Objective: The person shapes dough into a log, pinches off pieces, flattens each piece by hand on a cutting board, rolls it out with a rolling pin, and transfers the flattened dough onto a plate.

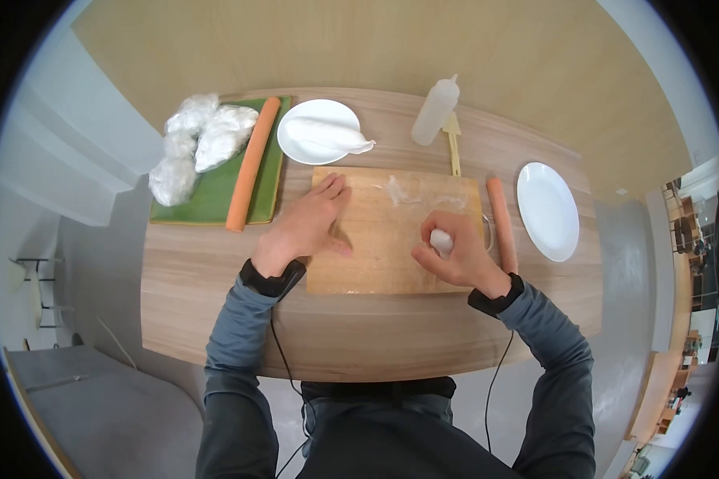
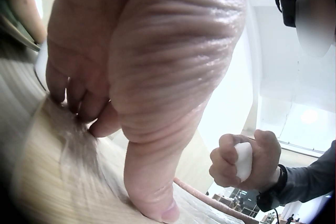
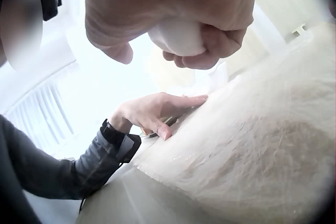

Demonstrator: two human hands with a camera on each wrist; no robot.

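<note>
On the left part of the wooden board [image 1: 367,263], my left hand [image 1: 307,227] rests with straight fingers and the thumb apart, fingertips on the surface. Clear plastic film [image 2: 79,140] lies wrinkled under those fingers. My right hand [image 1: 465,254] curls round a smooth white dough-like lump [image 2: 243,161], held above the right part of the board. One end of the lump shows between thumb and fingers in all views; the rest is hidden in the fist. White smears [image 1: 399,191] mark the far side of the board.
Behind the board stand a plate [image 1: 287,148] with a long white roll [image 1: 325,135], a squeeze bottle [image 1: 435,113] and a spatula [image 1: 454,148]. Rolling pins [image 1: 253,164] [image 1: 501,223] lie either side. A green tray [image 1: 216,209] bears plastic-wrapped bundles [image 1: 225,137]. An oval plate [image 1: 548,211] is far right.
</note>
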